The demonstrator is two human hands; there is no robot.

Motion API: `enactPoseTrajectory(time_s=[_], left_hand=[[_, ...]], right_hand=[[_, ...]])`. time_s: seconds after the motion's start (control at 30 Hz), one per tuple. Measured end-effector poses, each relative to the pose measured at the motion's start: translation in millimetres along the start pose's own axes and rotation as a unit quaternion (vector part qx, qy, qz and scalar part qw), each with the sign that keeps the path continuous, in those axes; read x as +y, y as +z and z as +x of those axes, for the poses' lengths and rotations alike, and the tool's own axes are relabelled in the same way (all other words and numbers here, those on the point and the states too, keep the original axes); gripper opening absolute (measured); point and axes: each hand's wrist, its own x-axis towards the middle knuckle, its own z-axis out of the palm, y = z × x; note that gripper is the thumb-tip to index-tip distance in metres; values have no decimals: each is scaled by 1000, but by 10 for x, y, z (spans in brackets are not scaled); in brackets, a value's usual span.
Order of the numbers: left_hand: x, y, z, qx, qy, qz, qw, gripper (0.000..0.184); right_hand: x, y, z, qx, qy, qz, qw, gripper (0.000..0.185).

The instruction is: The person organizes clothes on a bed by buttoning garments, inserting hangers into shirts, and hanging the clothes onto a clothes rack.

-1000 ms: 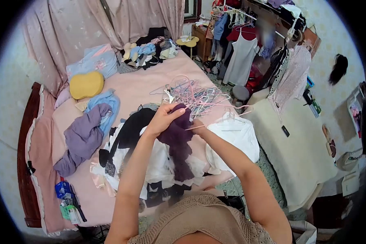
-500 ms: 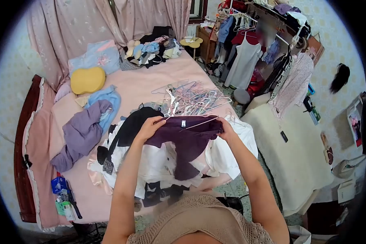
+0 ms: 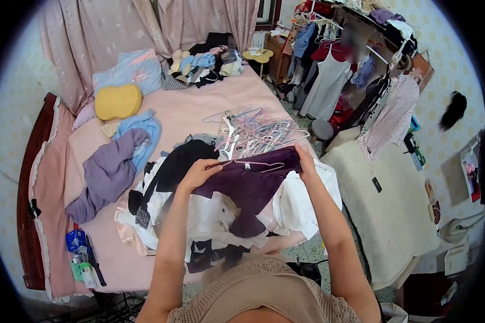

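Observation:
A dark purple garment hangs stretched between my two hands above the bed. My left hand grips its left upper edge, and my right hand pinches the right upper edge. Across the neckline lies a pale pink hanger, partly inside the garment. White clothes lie in a pile below it, with a black garment to the left. Another white garment is spread under my right hand. Beyond the purple garment sits a heap of loose hangers.
Purple and blue clothes lie on the bed's left side, near a yellow cushion. More clothes are piled at the far end. Clothes hang on a rack at the back right, beside a cream-covered surface.
The purple garment, bunched up a second ago, has been spread wide between my hands. Its hanger has shifted and now lies across the neckline. My right hand has moved right and slightly up.

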Motion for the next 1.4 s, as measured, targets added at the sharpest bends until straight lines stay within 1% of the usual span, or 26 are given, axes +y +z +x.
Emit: enactPoseTrajectory(time_s=[0.03, 0.07, 0.1, 0.13, 0.2, 0.23, 0.27, 0.33, 0.37, 0.4, 0.47, 0.5, 0.57, 0.67, 0.73, 0.8, 0.87, 0.93, 0.97, 1.0, 1.07, 1.13, 1.17, 1.2, 1.3, 1.4], left_hand=[[-44, 15, 4, 42, -10, 18, 999, 20], [-92, 33, -10, 85, -22, 36, 995, 20], [-42, 78, -9, 115, -1, 27, 993, 19], [-20, 127, 0, 117, -4, 26, 993, 19], [22, 238, 3, 184, 27, 15, 982, 26], [74, 289, -6, 217, 33, 23, 975, 29], [119, 349, -26, 220, 30, 21, 975, 29], [201, 502, -93, 286, 20, 44, 957, 29], [261, 592, -144, 298, 2, 38, 954, 29], [311, 656, -197, 292, 13, 22, 956, 28], [235, 706, -252, 275, -17, 65, 959, 30], [206, 722, -256, 274, -18, 64, 959, 30], [153, 754, -256, 300, 9, 12, 954, 30], [102, 784, -175, 296, 33, -20, 954, 30], [119, 826, -130, 289, 51, -30, 956, 27], [153, 841, -118, 263, 38, -59, 962, 24], [186, 817, -142, 256, 31, -72, 963, 22], [167, 761, -179, 205, 45, -65, 976, 20], [138, 732, -204, 202, 45, -66, 976, 20], [102, 697, -231, 169, 42, -19, 984, 18], [40, 650, -272, 134, 42, 27, 990, 15], [16, 645, -358, 115, -3, -52, 992, 14], [-81, 653, -380, 116, -50, -121, 985, 12], [-110, 669, -394, 113, -50, -121, 985, 12], [-159, 721, -394, 165, -109, -267, 943, 7], [-154, 731, -361, 167, -69, -232, 956, 6]], right_hand=[[-20, 30, -35, 0, 2, 0, 1000, 24], [-31, 61, -64, -53, -41, -137, 988, 21], [-20, 79, -77, -106, -83, -270, 953, 20], [42, 64, -36, -130, -139, -336, 923, 27], [32, 109, -151, -109, -228, -496, 830, 36], [-4, 209, -305, -72, -297, -553, 775, 35], [4, 259, -382, -76, -296, -555, 774, 35], [30, 313, -505, -15, -325, -710, 625, 29], [44, 327, -591, -27, -336, -713, 615, 23], [77, 325, -654, -42, -373, -688, 621, 20], [69, 292, -784, -88, -336, -659, 667, 20], [44, 288, -839, -88, -334, -660, 667, 20], [-6, 284, -925, -34, -426, -599, 677, 24], [-51, 255, -996, -68, -465, -598, 650, 29], [31, 130, -984, -130, -372, -606, 691, 24], [75, 60, -962, -90, -333, -574, 742, 22], [12, -55, -994, -46, -345, -564, 748, 22], [-70, -119, -1099, -19, -370, -569, 734, 21], [-75, -177, -1128, -3, -360, -549, 754, 20], [-87, -219, -1164, 13, -349, -529, 773, 19], [-131, -283, -1250, 37, -370, -528, 764, 17], [-157, -351, -1329, 78, -330, -469, 816, 15], [-122, -432, -1327, 91, -326, -460, 821, 15], [-88, -493, -1334, 94, -325, -459, 821, 15], [-62, -560, -1395, 134, -309, -444, 830, 16], [-78, -607, -1399, 146, -327, -466, 809, 17]])
